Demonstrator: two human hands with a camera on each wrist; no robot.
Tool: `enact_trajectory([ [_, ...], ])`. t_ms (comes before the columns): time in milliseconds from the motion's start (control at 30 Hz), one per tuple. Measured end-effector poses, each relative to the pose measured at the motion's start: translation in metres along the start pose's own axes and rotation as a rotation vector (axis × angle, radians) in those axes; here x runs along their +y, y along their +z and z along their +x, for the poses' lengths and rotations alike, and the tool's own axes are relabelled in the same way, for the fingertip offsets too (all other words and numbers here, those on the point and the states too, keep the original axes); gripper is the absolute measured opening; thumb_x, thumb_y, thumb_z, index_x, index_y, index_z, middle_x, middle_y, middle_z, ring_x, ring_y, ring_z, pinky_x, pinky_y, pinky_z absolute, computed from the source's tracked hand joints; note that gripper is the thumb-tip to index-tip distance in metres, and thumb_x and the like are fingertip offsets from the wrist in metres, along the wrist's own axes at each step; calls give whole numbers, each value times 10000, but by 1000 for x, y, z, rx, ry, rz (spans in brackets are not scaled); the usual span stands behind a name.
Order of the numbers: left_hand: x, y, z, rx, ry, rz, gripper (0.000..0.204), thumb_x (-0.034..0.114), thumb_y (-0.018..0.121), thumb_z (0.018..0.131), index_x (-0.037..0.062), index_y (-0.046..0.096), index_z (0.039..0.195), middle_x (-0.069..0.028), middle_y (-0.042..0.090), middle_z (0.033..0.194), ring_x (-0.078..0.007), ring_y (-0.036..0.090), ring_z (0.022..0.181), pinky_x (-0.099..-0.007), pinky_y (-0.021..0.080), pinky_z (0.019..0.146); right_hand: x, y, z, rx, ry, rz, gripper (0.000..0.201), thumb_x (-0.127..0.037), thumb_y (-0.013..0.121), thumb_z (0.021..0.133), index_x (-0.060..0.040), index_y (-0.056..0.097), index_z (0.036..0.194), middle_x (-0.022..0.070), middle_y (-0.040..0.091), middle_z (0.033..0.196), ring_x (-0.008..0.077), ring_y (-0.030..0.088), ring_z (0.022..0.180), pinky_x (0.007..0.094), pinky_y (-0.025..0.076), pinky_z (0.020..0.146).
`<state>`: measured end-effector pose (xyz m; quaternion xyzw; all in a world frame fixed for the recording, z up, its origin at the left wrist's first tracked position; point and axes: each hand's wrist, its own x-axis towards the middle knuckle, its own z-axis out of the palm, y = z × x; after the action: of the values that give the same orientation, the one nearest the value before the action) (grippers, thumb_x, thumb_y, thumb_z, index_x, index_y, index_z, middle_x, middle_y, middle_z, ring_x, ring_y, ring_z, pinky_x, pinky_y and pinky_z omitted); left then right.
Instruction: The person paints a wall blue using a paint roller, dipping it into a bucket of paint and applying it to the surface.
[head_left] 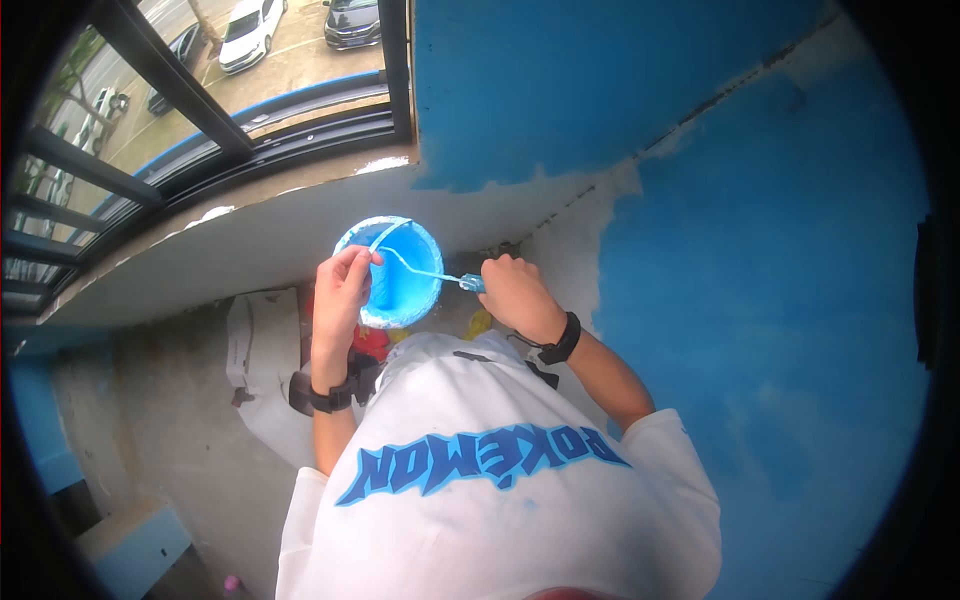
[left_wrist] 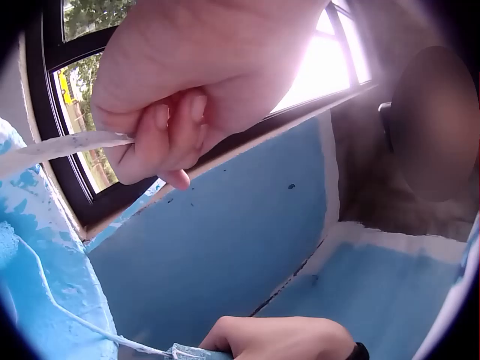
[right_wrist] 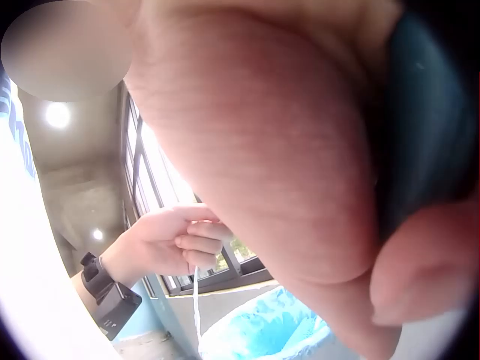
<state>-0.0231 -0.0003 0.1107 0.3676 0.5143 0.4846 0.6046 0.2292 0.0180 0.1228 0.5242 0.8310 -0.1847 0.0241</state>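
Observation:
A round bucket (head_left: 432,300) with paint-smeared rim holds light blue paint. My left hand (head_left: 343,290) grips its pale band-like handle (left_wrist: 67,145) with curled fingers, on the bucket's left side. From the right, my right hand (head_left: 522,297) holds a blue tool handle (head_left: 472,283). A thin bent rod (head_left: 425,272) runs from that handle over the rim to what looks like a roller (head_left: 378,285) inside the bucket. In the right wrist view, the handle (right_wrist: 431,124) lies within the right hand (right_wrist: 262,150), partly hidden; the left hand (right_wrist: 172,240) holds the band (right_wrist: 196,307).
A barred window (head_left: 250,150) is at the upper left, with parked cars outside. Blue-painted wall (head_left: 750,300) spans the right, beside unpainted strips. White and red items (head_left: 265,340) lie below the bucket, and a blue-edged ledge (head_left: 140,550) is at the lower left.

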Motion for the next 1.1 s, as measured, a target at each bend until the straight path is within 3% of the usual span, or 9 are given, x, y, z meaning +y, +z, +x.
enact_trajectory([
  [200,-9,0,3,9,-24,-23,235,210,510,991,40,618,871,115,327,595,9,256,506,-187,180,459,-1,1,18,-56,3,24,152,-107,678,746,34,643,704,243,623,705,392,651,711,438,525,637],
  [267,-11,-3,4,5,-24,-39,234,207,509,992,35,616,873,115,320,587,6,250,496,-190,180,454,-9,-23,21,-208,84,104,233,-193,692,793,32,646,836,278,627,876,391,645,828,434,521,704],
  [400,-16,-4,3,61,-13,-47,241,209,507,993,31,613,869,113,319,581,3,248,491,-192,183,453,-4,-97,-10,51,-322,438,334,-204,665,851,24,560,1071,210,582,1084,366,602,913,378,503,764],
  [467,-20,-6,2,68,-12,-49,244,213,508,994,34,608,863,109,323,586,1,252,496,-192,187,453,-15,-155,-56,359,-488,544,267,-157,696,825,-17,594,1028,142,624,1020,299,630,894,304,500,760],
  [500,-20,-7,2,100,-19,-42,244,213,508,994,34,608,863,109,323,586,1,252,496,-192,187,453,-2,-163,-74,550,-781,672,259,-179,669,818,-53,601,1034,82,644,1006,241,630,901,387,488,769],
  [533,-19,-6,1,93,-25,-35,243,214,508,995,37,606,860,107,325,590,0,255,500,-192,188,454,-8,-166,-105,937,-950,721,206,-201,656,840,-58,584,969,51,630,946,203,614,792,420,487,717],
  [567,-19,-7,1,85,-31,-28,243,216,508,995,41,604,857,105,327,595,-1,258,505,-192,190,455,-16,-188,-118,1170,-1294,773,176,-142,646,857,-65,533,968,29,583,839,177,561,657,388,471,623],
  [600,-20,-8,2,80,-29,-35,237,213,507,995,46,604,858,103,329,602,-3,263,511,-192,194,457,-31,-200,-131,1153,-1460,647,211,-232,481,957,-65,504,1084,-21,543,921,118,522,886,307,433,733],
  [1100,-27,-10,4,175,-35,5,231,210,514,986,31,615,881,99,334,592,-8,263,508,-200,198,462,-49,-191,-115,1052,-1595,521,176,-162,465,935,-72,497,1084,-19,524,857,114,516,801,290,415,671],
])
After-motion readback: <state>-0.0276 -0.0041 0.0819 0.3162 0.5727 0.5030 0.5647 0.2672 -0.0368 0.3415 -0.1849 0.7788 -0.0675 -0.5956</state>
